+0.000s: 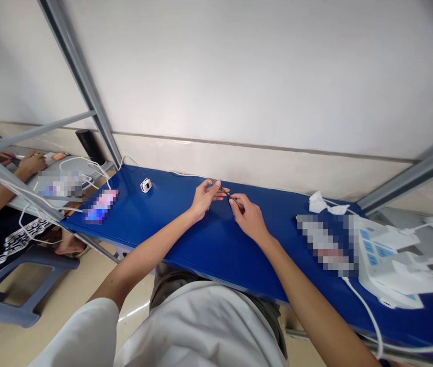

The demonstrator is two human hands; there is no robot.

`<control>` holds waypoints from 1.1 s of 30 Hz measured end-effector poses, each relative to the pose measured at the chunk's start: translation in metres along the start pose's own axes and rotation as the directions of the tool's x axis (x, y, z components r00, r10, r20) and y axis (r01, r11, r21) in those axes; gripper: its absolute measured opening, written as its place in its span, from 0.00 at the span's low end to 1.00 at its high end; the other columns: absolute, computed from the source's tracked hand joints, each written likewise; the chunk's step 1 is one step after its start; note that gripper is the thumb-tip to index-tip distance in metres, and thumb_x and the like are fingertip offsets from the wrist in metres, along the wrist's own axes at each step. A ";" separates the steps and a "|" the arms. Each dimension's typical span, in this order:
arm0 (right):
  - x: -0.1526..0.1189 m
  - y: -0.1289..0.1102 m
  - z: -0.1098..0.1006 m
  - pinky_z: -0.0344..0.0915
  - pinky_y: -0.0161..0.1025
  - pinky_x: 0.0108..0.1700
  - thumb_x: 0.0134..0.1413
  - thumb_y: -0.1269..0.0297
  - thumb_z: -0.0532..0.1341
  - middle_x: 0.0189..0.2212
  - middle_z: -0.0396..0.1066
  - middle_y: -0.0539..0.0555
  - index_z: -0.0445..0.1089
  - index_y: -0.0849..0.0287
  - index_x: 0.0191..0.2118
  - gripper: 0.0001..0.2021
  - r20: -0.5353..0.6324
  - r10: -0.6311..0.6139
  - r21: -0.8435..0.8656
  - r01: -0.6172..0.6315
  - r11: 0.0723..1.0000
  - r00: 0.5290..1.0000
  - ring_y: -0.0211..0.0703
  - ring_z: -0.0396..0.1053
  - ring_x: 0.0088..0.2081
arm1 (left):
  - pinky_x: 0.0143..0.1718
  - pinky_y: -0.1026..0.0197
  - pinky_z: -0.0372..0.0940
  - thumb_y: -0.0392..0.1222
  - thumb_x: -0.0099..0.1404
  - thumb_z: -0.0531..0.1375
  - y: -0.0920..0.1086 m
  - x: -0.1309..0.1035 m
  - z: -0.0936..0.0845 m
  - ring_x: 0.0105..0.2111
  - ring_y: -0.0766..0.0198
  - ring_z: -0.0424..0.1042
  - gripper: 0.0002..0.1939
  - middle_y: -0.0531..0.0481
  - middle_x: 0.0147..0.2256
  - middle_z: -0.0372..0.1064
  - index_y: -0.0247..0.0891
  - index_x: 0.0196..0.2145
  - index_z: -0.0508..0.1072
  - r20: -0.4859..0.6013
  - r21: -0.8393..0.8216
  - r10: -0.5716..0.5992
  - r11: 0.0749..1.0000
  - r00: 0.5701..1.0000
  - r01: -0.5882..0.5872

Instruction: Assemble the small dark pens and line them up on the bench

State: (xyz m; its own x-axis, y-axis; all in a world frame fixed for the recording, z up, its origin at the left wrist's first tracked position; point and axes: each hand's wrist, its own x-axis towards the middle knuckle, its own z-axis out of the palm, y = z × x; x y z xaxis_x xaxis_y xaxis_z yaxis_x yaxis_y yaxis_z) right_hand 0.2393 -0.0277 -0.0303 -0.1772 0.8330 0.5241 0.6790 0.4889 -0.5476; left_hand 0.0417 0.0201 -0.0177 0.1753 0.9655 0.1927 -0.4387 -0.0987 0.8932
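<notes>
Above the blue desk [155,224], a thin dark stick-like object [225,193] runs slantwise between my two hands. My left hand [204,199] pinches its far left end between thumb and forefinger, the other fingers partly extended. Round its near right end, the fingers of my right hand [249,216] are closed. Its exact kind is too small to make out, and both ends are partly hidden by fingers. Nearest on the left lies a small white cube-like item [145,185] with dark markings.
A blurred-out phone-like item [101,206] lies at the left. To the right are crumpled tissue [327,205], another blurred flat item [325,244] and a white power strip [382,265] with plugs and cables. Beyond the metal frame post [82,71], another person's hands [29,165] work at a grey desk.
</notes>
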 end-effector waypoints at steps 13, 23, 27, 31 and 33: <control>-0.001 -0.001 -0.001 0.68 0.43 0.37 0.79 0.40 0.54 0.34 0.81 0.57 0.74 0.53 0.56 0.23 -0.008 -0.002 0.019 0.002 1.000 1.000 0.53 0.78 0.33 | 0.47 0.56 0.72 0.66 0.61 0.77 -0.002 -0.004 0.000 0.47 0.55 0.81 0.28 0.41 0.47 0.83 0.37 0.40 0.83 0.071 0.108 -0.010 0.994 0.997 0.002; -0.001 -0.003 -0.001 0.66 0.44 0.36 0.79 0.40 0.54 0.32 0.79 0.55 0.72 0.52 0.54 0.22 -0.021 -0.006 0.027 0.006 1.000 1.000 0.51 0.76 0.30 | 0.47 0.56 0.71 0.64 0.61 0.77 -0.001 -0.007 0.002 0.47 0.55 0.79 0.28 0.40 0.49 0.83 0.37 0.45 0.86 0.110 0.110 -0.011 0.994 0.994 -0.001; -0.002 -0.001 0.000 0.65 0.42 0.34 0.77 0.39 0.57 0.28 0.76 0.51 0.69 0.51 0.49 0.20 -0.035 0.017 0.047 -0.016 0.999 0.999 0.49 0.72 0.28 | 0.48 0.56 0.71 0.64 0.63 0.76 0.000 -0.008 0.002 0.49 0.54 0.80 0.28 0.38 0.50 0.83 0.37 0.47 0.87 0.151 0.111 0.001 0.994 0.989 -0.018; -0.002 -0.003 -0.003 0.65 0.43 0.36 0.80 0.39 0.53 0.32 0.78 0.55 0.70 0.51 0.43 0.22 -0.026 -0.006 0.039 0.007 0.999 1.000 0.50 0.74 0.31 | 0.50 0.55 0.70 0.63 0.64 0.76 -0.001 -0.008 0.000 0.49 0.54 0.80 0.28 0.37 0.50 0.83 0.37 0.51 0.87 0.179 0.114 0.013 0.993 0.984 -0.034; -0.001 -0.004 -0.004 0.65 0.44 0.38 0.81 0.40 0.50 0.33 0.78 0.56 0.72 0.52 0.43 0.24 -0.027 -0.028 0.021 0.028 0.999 0.999 0.51 0.75 0.32 | 0.51 0.54 0.70 0.62 0.65 0.76 -0.002 -0.007 0.000 0.49 0.54 0.80 0.29 0.37 0.50 0.83 0.37 0.53 0.86 0.190 0.110 0.012 0.993 0.982 -0.034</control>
State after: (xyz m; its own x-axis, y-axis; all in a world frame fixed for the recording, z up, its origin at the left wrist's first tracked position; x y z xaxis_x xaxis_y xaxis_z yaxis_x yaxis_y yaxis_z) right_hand 0.2397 -0.0320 -0.0259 -0.1765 0.8117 0.5568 0.6587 0.5177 -0.5459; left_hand 0.0412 0.0131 -0.0207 0.3342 0.9007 0.2777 -0.3444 -0.1575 0.9255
